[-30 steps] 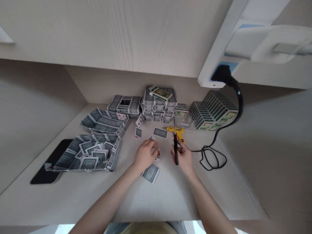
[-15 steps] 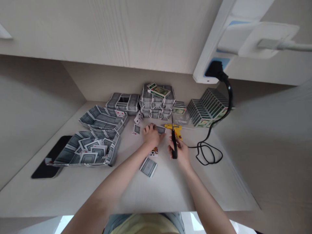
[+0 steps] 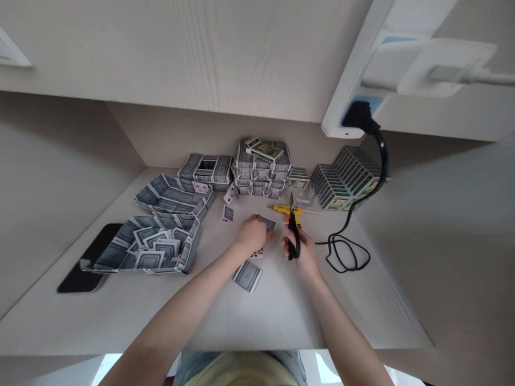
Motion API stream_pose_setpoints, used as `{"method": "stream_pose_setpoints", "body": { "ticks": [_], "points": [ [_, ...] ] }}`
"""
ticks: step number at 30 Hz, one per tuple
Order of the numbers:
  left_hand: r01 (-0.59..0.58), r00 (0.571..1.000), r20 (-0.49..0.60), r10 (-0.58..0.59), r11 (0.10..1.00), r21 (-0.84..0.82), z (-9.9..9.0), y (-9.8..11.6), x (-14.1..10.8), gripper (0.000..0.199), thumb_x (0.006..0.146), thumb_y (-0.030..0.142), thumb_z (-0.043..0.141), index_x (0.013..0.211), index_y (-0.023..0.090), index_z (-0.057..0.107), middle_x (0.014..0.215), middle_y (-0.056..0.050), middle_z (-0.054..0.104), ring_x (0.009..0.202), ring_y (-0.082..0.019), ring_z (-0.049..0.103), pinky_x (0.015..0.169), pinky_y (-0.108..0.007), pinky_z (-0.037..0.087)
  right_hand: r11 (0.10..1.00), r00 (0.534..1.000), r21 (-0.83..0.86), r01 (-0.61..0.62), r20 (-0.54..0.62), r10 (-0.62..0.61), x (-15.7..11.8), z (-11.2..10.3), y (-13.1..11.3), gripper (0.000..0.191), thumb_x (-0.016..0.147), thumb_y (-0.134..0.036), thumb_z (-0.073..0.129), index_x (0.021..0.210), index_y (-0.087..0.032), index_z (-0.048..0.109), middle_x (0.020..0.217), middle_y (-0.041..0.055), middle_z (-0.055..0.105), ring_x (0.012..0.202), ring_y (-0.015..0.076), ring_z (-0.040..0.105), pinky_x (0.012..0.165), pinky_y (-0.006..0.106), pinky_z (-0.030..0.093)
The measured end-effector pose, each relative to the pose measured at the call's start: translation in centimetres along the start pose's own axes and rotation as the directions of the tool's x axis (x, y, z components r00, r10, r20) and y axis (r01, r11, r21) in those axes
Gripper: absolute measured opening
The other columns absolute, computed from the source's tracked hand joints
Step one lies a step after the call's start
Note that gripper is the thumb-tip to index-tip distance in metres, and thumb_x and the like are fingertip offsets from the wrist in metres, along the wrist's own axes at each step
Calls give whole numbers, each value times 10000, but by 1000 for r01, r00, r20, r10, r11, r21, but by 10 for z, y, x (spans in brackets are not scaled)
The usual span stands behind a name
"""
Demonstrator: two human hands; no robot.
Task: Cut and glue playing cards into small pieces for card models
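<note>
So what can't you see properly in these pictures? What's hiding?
All of this is in the head view:
- Playing card: the left hand covers much of it.
- Scissors: the right hand hides the handles.
- Yellow glue gun: the scissors' blades hide part of it.
- Small card: partly hidden by the left hand, and its markings are too small to read.
- Green-labelled card box: its writing is too small to read.

We're at a home craft desk: a pale wood-grain counter (image 3: pixel 257 321) under a matching cabinet (image 3: pixel 181 53), with a yellow glue gun (image 3: pixel 285 210) and black-handled scissors (image 3: pixel 294 241)
</note>
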State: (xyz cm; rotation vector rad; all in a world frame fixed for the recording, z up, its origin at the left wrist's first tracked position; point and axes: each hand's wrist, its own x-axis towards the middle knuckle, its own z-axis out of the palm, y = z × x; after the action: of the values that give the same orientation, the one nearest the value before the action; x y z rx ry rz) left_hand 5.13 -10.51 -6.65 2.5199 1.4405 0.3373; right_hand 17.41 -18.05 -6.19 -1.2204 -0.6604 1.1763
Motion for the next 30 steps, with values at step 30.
{"method": "stream_pose_setpoints", "body": {
  "ticks": [30],
  "points": [
    [229,951,230,-209,971,-65,-24,-2,14,834,388,314,699,1162,255,394,1169,-120,358,1088,-382,362,824,-431,330,997,997,-68,-27,65,32,-1,3,2,415,635,-434,674,911,-165,521,502,-40,559,298,71,422,266,182,320]
  ]
}}
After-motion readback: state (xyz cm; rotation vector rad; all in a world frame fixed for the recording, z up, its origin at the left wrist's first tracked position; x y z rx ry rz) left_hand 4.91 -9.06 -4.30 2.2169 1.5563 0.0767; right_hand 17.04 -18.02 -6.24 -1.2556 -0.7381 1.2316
